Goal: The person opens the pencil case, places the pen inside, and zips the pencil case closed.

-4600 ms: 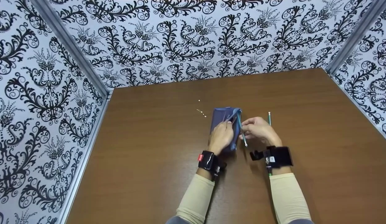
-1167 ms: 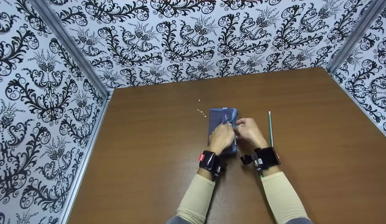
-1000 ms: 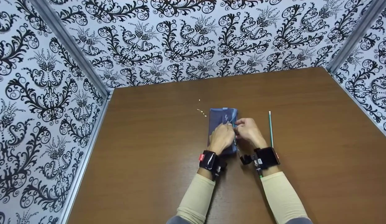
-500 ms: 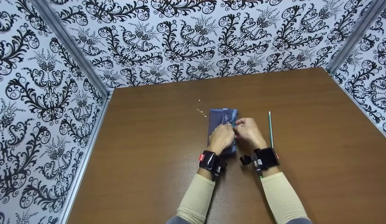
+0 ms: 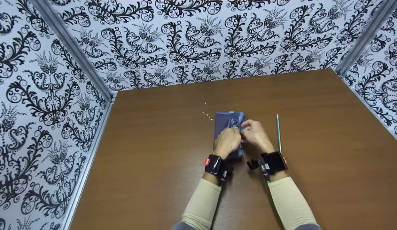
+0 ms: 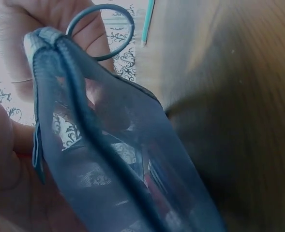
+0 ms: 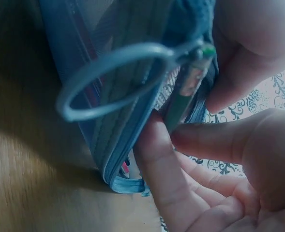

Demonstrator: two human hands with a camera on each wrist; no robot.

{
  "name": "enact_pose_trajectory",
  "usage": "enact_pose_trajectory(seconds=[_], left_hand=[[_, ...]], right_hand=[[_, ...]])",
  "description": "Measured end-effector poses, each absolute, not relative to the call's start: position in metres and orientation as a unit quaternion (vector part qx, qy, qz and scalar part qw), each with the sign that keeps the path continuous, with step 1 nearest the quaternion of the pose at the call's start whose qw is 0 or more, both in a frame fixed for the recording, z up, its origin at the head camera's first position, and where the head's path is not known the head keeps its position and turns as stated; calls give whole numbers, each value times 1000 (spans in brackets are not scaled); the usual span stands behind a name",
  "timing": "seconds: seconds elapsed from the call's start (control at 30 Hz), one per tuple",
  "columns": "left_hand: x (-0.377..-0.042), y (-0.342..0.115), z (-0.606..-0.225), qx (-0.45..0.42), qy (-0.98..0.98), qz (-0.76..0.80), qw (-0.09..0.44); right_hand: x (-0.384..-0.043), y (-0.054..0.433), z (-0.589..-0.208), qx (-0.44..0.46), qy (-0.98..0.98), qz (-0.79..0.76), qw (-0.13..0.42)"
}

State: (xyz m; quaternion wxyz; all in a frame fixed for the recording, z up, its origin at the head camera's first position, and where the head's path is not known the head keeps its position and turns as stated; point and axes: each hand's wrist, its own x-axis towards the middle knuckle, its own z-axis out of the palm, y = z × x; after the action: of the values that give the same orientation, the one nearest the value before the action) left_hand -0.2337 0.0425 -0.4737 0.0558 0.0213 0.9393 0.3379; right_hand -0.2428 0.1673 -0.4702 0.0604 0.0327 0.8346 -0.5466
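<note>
A blue see-through mesh pencil case [image 5: 221,119] with a zipped edge lies under both hands in the head view. My left hand [image 5: 229,139] grips it by the zipper side, its fingers at the opening's edge. Inside the open zipper, a green pencil [image 7: 178,113] shows its metal end in the right wrist view. My right hand [image 5: 256,134] reaches in at the mouth, thumb and forefinger pinching that pencil. A ring-shaped pull [image 7: 111,55] hangs at the zipper end. Long thin things show through the mesh [image 6: 157,183]; the hands cover much of the opening.
Another green pencil [image 5: 278,132] lies on the brown table [image 5: 147,143] to the right, its lower end close by the right wrist strap. Several pale crumbs [image 5: 207,115] are scattered beyond the case on the left. Patterned wall panels [image 5: 198,41] border the table.
The pencil in my right hand, earlier sticking out beside the case, is now within its opening. My right hand has shifted left; the left hand keeps its hold. Little changes over the last second.
</note>
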Motion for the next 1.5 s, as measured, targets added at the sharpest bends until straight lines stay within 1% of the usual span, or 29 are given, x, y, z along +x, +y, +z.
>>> enact_pose_trajectory(seconds=[0.57, 0.8, 1.1, 1.37, 1.5], left_hand=[[-233, 42, -473, 25, 941, 333, 59], [-233, 43, -473, 17, 942, 332, 53], [-233, 44, -474, 11, 939, 341, 48], [-233, 44, -474, 9, 940, 336, 53], [-233, 44, -473, 10, 941, 335, 53]], right_hand=[[-245, 169, -475, 33, 821, -564, 83], [-244, 165, -476, 33, 855, -515, 48], [-243, 159, -474, 36, 883, -468, 18], [-244, 158, -476, 42, 892, -449, 14], [-245, 159, -475, 34, 896, -443, 23]])
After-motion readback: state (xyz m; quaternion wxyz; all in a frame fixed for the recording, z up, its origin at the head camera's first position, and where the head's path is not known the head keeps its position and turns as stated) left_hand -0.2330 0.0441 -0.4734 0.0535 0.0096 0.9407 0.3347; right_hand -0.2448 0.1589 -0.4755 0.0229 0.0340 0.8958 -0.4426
